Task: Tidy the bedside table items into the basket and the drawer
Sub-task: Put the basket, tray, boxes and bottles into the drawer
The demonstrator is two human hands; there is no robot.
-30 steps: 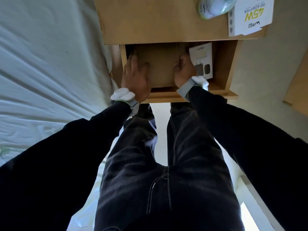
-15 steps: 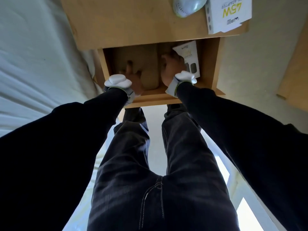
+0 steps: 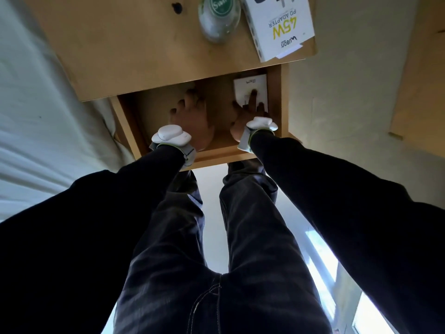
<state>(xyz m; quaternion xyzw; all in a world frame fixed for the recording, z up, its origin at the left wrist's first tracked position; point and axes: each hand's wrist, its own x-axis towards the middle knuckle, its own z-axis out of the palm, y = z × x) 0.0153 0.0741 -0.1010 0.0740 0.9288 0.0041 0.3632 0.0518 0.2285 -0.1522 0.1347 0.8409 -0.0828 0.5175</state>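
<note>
Open drawer (image 3: pixel 216 153) below the counter's (image 3: pixel 132 44) front edge: small white box (image 3: pixel 250 84), flat and grey-printed, lies against the drawer's right wall under the right hand's (image 3: pixel 245 114) straight fingers, while the left hand (image 3: pixel 192 121) lies flat, fingers spread, in the left half.

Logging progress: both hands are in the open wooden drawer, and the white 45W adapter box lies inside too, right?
No: the head view shows the white 45W adapter box on the wooden tabletop. The left hand and right hand are in the open wooden drawer.
</note>
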